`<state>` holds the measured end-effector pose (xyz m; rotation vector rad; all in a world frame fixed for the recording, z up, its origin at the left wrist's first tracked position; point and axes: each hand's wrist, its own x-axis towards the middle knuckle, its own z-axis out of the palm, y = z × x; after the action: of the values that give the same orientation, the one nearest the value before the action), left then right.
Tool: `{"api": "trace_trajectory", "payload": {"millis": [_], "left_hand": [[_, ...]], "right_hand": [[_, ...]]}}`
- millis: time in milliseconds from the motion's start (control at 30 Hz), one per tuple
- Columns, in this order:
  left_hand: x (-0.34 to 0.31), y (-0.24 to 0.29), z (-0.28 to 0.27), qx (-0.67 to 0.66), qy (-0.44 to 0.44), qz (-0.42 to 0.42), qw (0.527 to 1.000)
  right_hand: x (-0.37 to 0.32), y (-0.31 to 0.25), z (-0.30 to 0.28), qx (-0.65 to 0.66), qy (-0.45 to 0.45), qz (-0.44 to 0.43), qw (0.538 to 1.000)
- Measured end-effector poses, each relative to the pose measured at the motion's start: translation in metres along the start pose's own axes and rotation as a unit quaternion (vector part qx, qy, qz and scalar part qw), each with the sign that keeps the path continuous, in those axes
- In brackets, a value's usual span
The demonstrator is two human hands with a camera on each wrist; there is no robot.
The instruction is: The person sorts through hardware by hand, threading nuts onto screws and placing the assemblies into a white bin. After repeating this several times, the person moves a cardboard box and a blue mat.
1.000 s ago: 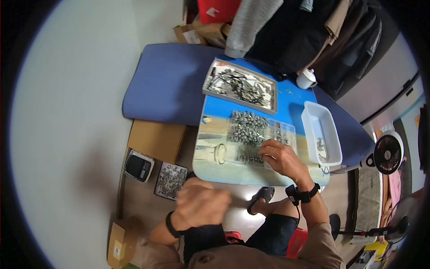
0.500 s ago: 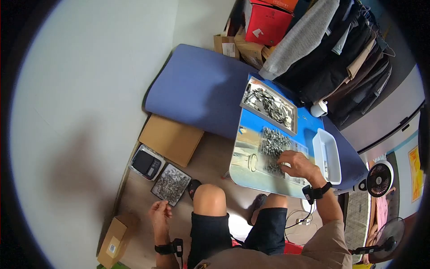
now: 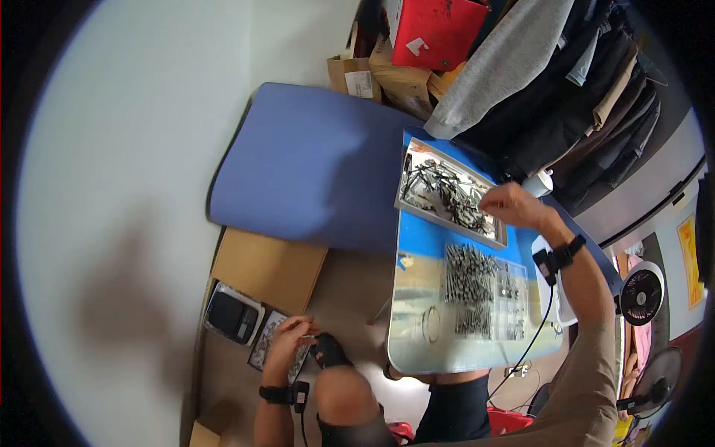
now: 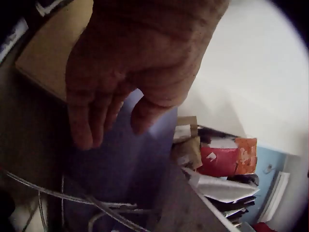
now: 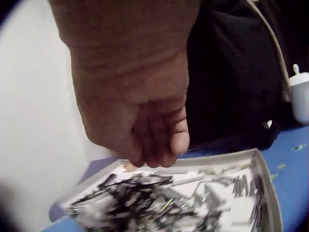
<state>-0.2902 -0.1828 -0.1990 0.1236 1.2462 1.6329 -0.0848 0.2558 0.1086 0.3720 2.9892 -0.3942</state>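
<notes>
My right hand (image 3: 514,206) is over the right end of a shallow grey-rimmed tray (image 3: 451,223) on the table. The tray holds a tangle of thin black and silvery metal pieces. In the right wrist view its fingers hang loosely curled above the far rim, with nothing visible in them. Nearer me lies a clear compartment box (image 3: 521,316) packed with small metal parts (image 3: 471,274). Down at the left, my left hand (image 3: 287,349) hangs near a floor tray (image 3: 257,356) of small metal pieces, which it partly covers. The left wrist view shows its fingers relaxed and the thumb apart.
A white plastic tub (image 3: 567,316) sits at the table's right side, partly behind my right forearm. Beyond the grey tray is a white lidded mug (image 3: 538,184), near hanging clothes (image 3: 514,82). A black scale (image 3: 229,316) and a cardboard box (image 3: 272,267) stand on the floor. A cable trails from my right wrist.
My right hand has left the compartment box and moved away from me to the grey-rimmed tray. My left hand swung down from in front of my lap toward the floor tray. The head view has shifted.
</notes>
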Motion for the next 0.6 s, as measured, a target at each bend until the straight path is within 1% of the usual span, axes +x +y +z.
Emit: {"api": "trace_trajectory", "payload": {"millis": [33, 67, 100, 133, 200, 233, 267, 300, 333, 400, 433, 467, 500, 567, 600], "left_hand": [[0.020, 0.002, 0.014, 0.017, -0.033, -0.006, 0.999], [0.041, 0.005, 0.028, 0.050, -0.059, -0.026, 0.997], [0.061, 0.003, 0.041, 0.051, -0.061, -0.027, 0.996], [0.080, -0.002, 0.052, 0.036, -0.075, -0.028, 0.996], [0.119, -0.011, 0.078, 0.026, -0.093, -0.035, 0.995], [0.137, -0.013, 0.090, 0.036, -0.093, -0.068, 0.993], [0.153, -0.018, 0.099, 0.045, -0.092, -0.100, 0.990], [0.165, -0.027, 0.104, 0.048, -0.091, -0.103, 0.989], [0.175, -0.036, 0.108, 0.043, -0.100, -0.106, 0.988], [0.184, -0.041, 0.113, 0.041, -0.109, -0.110, 0.987], [0.182, -0.037, 0.117, 0.010, -0.117, -0.110, 0.987], [0.181, -0.033, 0.120, -0.021, -0.126, -0.111, 0.986], [0.182, -0.031, 0.122, -0.017, -0.128, -0.114, 0.985], [0.185, -0.028, 0.125, -0.036, -0.109, -0.086, 0.990], [0.189, -0.027, 0.125, -0.036, -0.105, -0.082, 0.990]], "right_hand": [[0.017, 0.021, -0.005, -0.028, 0.026, 0.019, 0.999], [0.034, 0.039, -0.011, -0.036, 0.028, 0.052, 0.998], [0.050, 0.059, -0.016, -0.043, 0.031, 0.087, 0.995], [0.065, 0.082, -0.017, -0.041, 0.030, 0.090, 0.995], [0.089, 0.132, -0.011, -0.079, 0.108, 0.084, 0.987], [0.096, 0.154, -0.003, -0.074, 0.107, 0.091, 0.987], [0.104, 0.172, 0.005, -0.097, 0.113, 0.101, 0.984], [0.115, 0.189, 0.012, -0.120, 0.118, 0.108, 0.980], [0.125, 0.208, 0.016, -0.115, 0.118, 0.110, 0.980], [0.141, 0.248, 0.020, -0.136, 0.163, 0.073, 0.975], [0.150, 0.266, 0.020, -0.147, 0.186, 0.055, 0.970], [0.160, 0.277, 0.017, -0.137, 0.189, 0.098, 0.967], [0.163, 0.286, 0.017, -0.135, 0.190, 0.103, 0.967], [0.174, 0.290, 0.020, -0.120, 0.156, 0.154, 0.968], [0.179, 0.289, 0.025, -0.119, 0.157, 0.149, 0.969]]}}
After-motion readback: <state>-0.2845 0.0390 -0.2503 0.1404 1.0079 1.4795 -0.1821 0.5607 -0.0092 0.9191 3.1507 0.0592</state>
